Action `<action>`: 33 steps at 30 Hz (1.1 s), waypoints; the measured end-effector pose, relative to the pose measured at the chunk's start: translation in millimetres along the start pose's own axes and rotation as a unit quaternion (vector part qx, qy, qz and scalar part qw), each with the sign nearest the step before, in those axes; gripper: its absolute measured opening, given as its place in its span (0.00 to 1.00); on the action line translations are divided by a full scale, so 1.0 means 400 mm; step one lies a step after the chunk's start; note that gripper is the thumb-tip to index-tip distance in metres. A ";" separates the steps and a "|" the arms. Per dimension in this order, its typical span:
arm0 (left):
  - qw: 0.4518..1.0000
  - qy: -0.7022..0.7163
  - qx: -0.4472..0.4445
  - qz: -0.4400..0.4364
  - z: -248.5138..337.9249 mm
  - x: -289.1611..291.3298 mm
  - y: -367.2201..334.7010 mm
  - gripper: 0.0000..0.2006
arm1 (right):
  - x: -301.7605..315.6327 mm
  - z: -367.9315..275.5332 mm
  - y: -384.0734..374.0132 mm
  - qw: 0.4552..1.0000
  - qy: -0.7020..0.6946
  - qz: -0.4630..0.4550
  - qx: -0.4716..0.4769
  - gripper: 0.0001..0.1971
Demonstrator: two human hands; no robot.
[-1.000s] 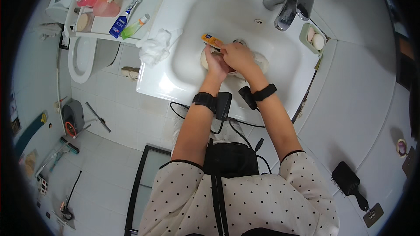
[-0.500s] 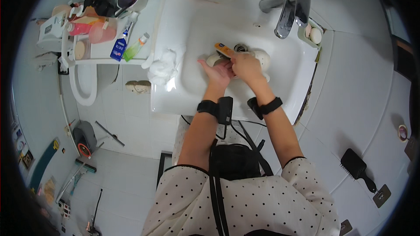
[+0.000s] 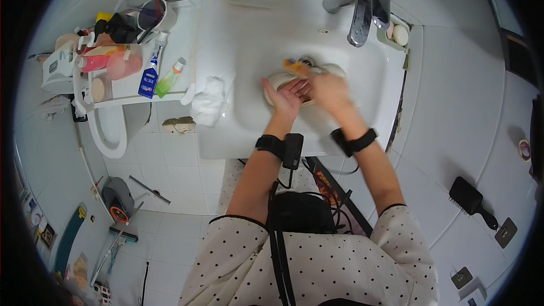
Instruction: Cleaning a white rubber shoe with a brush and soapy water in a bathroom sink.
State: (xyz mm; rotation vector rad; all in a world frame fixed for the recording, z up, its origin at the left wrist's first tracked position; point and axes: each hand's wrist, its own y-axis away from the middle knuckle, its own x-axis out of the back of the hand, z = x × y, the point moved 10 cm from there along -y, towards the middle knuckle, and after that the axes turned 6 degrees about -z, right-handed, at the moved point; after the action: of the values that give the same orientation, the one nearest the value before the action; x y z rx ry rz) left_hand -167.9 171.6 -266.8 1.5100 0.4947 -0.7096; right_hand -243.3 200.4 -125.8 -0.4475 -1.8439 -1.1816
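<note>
Two cream-white shoes, a left one [image 3: 274, 84] and a right one [image 3: 334, 69], lie side by side in the white washbasin [image 3: 243, 39] near its drain. My left hand [image 3: 288, 96] rests palm up at the left shoe's opening, its fingers stretched out and holding nothing. Closed round a small orange brush [image 3: 297, 68], my right hand [image 3: 330, 92] is above the shoes and smeared by motion. The brush is blurred too, and its underside is hidden. My right hand covers part of the right shoe.
A chrome faucet [image 3: 362, 14] rises at the basin's back right, beside a soap dish [image 3: 395, 35]. Crumpled white cloth [image 3: 209, 102] lies on the left rim. The left shelf [image 3: 127, 88] holds tubes, bottles and a cup. A black hairbrush [image 3: 470, 200] hangs at right.
My right hand has moved slightly right with the brush, and its forearm has swung outward. My left hand stays palm up, and more of the left shoe's opening shows. The whole view has shifted a little.
</note>
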 end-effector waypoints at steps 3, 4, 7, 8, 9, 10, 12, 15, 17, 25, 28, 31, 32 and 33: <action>0.993 -0.056 0.103 -0.008 -0.043 -0.003 0.003 0.40 | 0.078 0.098 0.043 1.000 -0.003 -0.002 -0.028 0.13; 0.990 -0.110 0.089 -0.006 -0.043 -0.003 -0.002 0.36 | 0.080 0.106 0.045 1.000 -0.014 -0.005 -0.023 0.13; 0.985 -0.159 0.071 -0.008 -0.055 -0.018 -0.013 0.28 | 0.033 0.106 0.006 0.999 -0.031 0.001 0.043 0.14; 0.986 -0.155 0.059 -0.009 -0.048 -0.019 -0.024 0.24 | 0.018 0.100 -0.004 0.998 -0.031 0.001 0.045 0.14; 0.986 -0.154 0.057 -0.008 -0.045 -0.017 -0.031 0.24 | 0.008 0.082 -0.011 0.997 -0.010 0.011 0.071 0.15; 0.983 -0.177 0.056 -0.002 -0.042 -0.012 -0.038 0.21 | 0.004 0.069 -0.015 0.995 0.012 0.021 0.097 0.16; 0.978 -0.200 0.052 0.011 -0.026 0.010 -0.035 0.17 | 0.034 0.094 0.014 0.996 -0.047 -0.011 0.080 0.16; 0.964 -0.265 0.007 -0.003 -0.015 0.007 -0.023 0.13 | 0.023 0.140 0.017 0.989 -0.135 -0.060 0.031 0.17; 0.964 -0.260 -0.050 0.023 -0.011 0.001 -0.023 0.11 | 0.003 0.167 -0.003 0.983 -0.165 -0.077 -0.001 0.17; 0.989 -0.114 0.037 0.082 -0.004 0.008 -0.025 0.22 | 0.053 0.148 -0.019 0.987 -0.096 -0.122 0.044 0.16; 0.983 -0.161 0.011 0.089 -0.006 0.017 -0.040 0.25 | 0.028 0.152 -0.026 0.985 -0.098 -0.135 0.034 0.16; 0.981 -0.181 0.006 0.068 -0.025 -0.005 -0.053 0.26 | -0.005 0.136 -0.045 0.991 -0.087 -0.042 0.089 0.17; 0.980 -0.186 0.008 0.069 -0.019 0.000 -0.054 0.26 | -0.005 0.119 -0.049 0.990 -0.095 -0.029 0.100 0.17; 0.980 -0.186 0.008 0.071 -0.012 0.006 -0.054 0.26 | 0.000 0.106 -0.049 0.989 -0.102 -0.016 0.110 0.16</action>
State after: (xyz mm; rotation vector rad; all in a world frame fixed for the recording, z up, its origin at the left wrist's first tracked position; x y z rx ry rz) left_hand -180.6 177.8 -284.1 1.3695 0.0970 -0.8602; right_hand -277.2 227.5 -143.6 -0.4259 -2.1376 -0.9669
